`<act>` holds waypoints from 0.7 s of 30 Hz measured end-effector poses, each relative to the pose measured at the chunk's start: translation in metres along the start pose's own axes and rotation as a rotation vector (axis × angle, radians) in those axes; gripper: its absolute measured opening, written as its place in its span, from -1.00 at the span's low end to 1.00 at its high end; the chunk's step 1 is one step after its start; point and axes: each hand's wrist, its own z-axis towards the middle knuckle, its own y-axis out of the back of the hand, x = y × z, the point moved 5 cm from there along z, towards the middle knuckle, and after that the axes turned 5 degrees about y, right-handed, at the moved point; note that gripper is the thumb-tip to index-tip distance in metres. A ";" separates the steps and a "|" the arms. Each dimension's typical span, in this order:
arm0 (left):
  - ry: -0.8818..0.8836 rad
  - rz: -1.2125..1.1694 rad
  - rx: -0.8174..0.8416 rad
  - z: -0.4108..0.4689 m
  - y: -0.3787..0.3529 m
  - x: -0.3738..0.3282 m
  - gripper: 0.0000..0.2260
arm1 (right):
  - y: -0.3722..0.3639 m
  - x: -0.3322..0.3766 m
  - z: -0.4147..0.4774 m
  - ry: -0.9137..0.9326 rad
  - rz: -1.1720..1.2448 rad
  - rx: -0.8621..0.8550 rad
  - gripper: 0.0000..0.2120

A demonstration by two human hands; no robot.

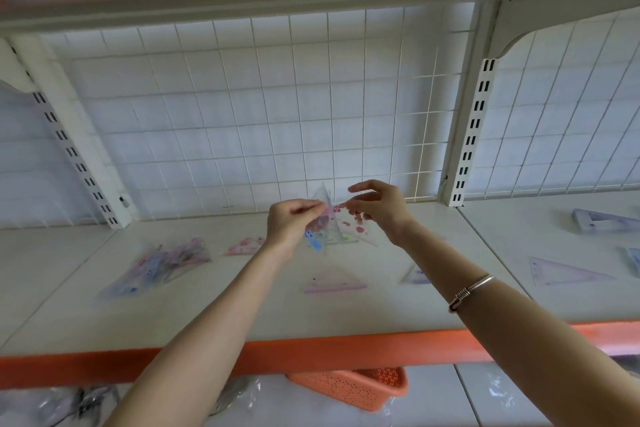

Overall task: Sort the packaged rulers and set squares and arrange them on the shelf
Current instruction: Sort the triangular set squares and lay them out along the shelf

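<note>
Head view: the left hand [294, 224] and the right hand [379, 208] are raised close together above the white shelf with the orange front edge [207, 319]. Each pinches one side of a fan of clear plastic set squares with pink and blue prints [332, 227], and the right forefinger is lifted free. The fan hangs over the shelf's rear middle, before the white wire grid panel [277, 114].

The step looks like parting the fan. It would go best with the left pinch firm at the shared corner and the right thumb sliding one sheet off sideways, since slick wrappers likely cling. The sheet should then be laid with its like.

- **Held:** at least two; blur hides the exact number.
- **On this bay:**
  - one heap of printed packets [162, 267]
  - one small pink triangle [246, 246]
  - one pink-edged set square [334, 284]
  - one small lilac piece [417, 277]
- **In the right bay:** three lilac pieces:
  - a long triangle [568, 276]
  - a framed one [602, 220]
  - an edge-cut one [635, 262]
- **Below:** one orange perforated basket [360, 388].
</note>
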 end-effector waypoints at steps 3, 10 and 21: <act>-0.040 -0.004 -0.123 0.000 0.022 -0.001 -0.93 | -0.023 0.001 0.000 0.062 -0.179 0.065 -0.62; -0.056 0.069 -0.220 0.005 0.067 0.006 -0.98 | -0.075 0.009 -0.002 0.213 -0.684 0.270 -0.29; 0.008 0.022 -0.458 0.024 0.166 0.010 -0.79 | -0.134 -0.011 0.025 0.132 -0.795 0.322 -0.31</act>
